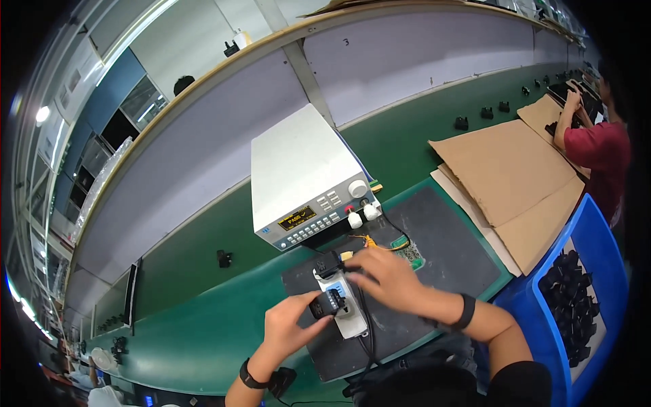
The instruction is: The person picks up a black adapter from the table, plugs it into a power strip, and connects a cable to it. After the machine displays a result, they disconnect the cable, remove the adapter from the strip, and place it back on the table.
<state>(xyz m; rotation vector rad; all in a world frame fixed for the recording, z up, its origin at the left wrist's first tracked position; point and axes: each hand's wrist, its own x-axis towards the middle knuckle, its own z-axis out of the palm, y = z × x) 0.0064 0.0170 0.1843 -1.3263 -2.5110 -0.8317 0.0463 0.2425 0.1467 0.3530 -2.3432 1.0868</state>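
Observation:
My left hand [288, 324] is closed around a black power adapter [325, 304], with thumb and fingers on its sides. That adapter is over the white power strip [351, 325]; whether its pins sit in a socket is hidden. A second black adapter [328, 264] is at the strip's far end. Beside it, slightly blurred, my right hand [386, 275] has thumb and forefinger apart, with nothing visible between them. Behind the hands stands a white bench test instrument [302, 183] with a lit display. Near my right hand lie a green circuit board [409, 252] and orange wires [369, 241].
A dark mat [447, 230] covers the green bench [183, 305]. At right are cardboard sheets [508, 176] and a blue bin [544, 312] of black adapters. One adapter [224, 258] lies at left, several at far right. Black cables trail from the strip. A person in red [600, 146] works at right.

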